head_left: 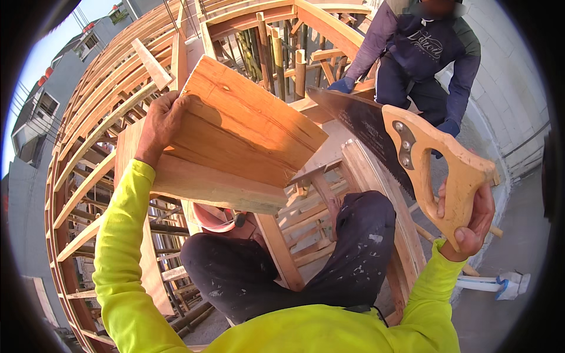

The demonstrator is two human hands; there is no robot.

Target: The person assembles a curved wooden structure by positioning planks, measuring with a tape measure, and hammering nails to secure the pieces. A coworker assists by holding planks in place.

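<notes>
My left hand (160,120) has its fingers (170,101) curled over the upper edge of a wooden board (241,126), holding it tilted above my knees. My right hand (471,220) is wrapped around the pale wooden handle of a handsaw (406,150) (its dark blade points away from me, toward the board). Beyond the blade tip, another person (421,59) in blue gloves crouches on the curved timber formwork (106,112).

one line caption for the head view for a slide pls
Seen from above on curved timber formwork, the left hand grips a wooden board, the right hand holds a handsaw.
</notes>
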